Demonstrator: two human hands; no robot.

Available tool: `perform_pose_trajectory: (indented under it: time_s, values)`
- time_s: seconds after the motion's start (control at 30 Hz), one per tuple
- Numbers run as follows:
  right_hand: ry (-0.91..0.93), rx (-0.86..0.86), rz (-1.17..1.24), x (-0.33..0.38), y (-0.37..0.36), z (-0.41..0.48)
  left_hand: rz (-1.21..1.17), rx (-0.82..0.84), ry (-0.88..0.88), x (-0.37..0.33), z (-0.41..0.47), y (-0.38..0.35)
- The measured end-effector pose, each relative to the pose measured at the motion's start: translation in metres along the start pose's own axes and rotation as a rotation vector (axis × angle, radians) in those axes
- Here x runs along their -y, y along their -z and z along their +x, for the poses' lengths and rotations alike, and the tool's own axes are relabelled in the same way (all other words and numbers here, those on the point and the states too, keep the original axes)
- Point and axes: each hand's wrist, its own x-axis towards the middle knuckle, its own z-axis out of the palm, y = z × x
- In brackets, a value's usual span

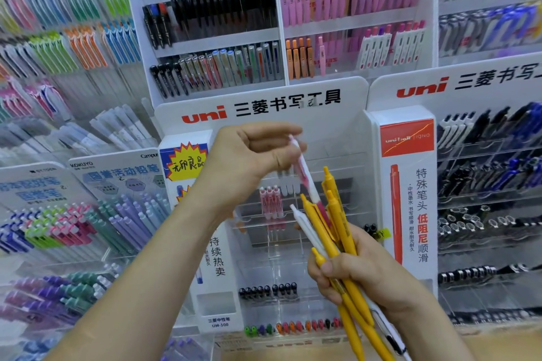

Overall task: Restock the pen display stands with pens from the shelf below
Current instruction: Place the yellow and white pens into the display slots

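My right hand (363, 275) grips a bundle of several yellow pens (337, 228) with a white pen (306, 227) among them, tips pointing up. My left hand (252, 155) pinches the top of a pink-and-white pen (305, 173) that stands up out of the bundle. Behind both hands stands a clear acrylic uni display stand (293, 114). It holds a few pink pens (271, 199) in an upper tier, black caps (268, 290) lower down and mixed-colour caps (293, 327) in the bottom row.
A second uni stand (484, 170) with black and blue pens is at the right. Kokuyo pencil displays (117, 208) are at the left. White racks (211, 23) of black, pink and orange pens rise behind. A wooden counter edge (504, 346) is at the bottom right.
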Motion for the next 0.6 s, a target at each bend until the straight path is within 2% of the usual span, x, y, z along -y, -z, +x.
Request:
perform_pose_trajectory:
  time_s: [0.1, 0.17, 0.3, 0.47, 0.6]
  values:
    - [-0.028, -0.06, 0.002, -0.004, 0.009, -0.008, -0.037, -0.249, -0.206, -0.014, 0.003, 0.012]
    - [-0.014, -0.147, -0.028, -0.005, 0.02, -0.016, 0.03, -0.328, -0.314, -0.019, 0.002, 0.02]
    - [0.052, -0.242, -0.008, 0.001, 0.032, -0.022, 0.239, -0.325, -0.33, -0.003, -0.01, 0.01]
    - [0.102, -0.229, -0.011, 0.003, 0.032, -0.021, 0.409, -0.279, -0.359, 0.025, -0.014, 0.002]
    - [0.124, -0.235, -0.002, -0.003, 0.03, -0.022, 0.396, -0.292, -0.357, 0.03, -0.015, 0.0]
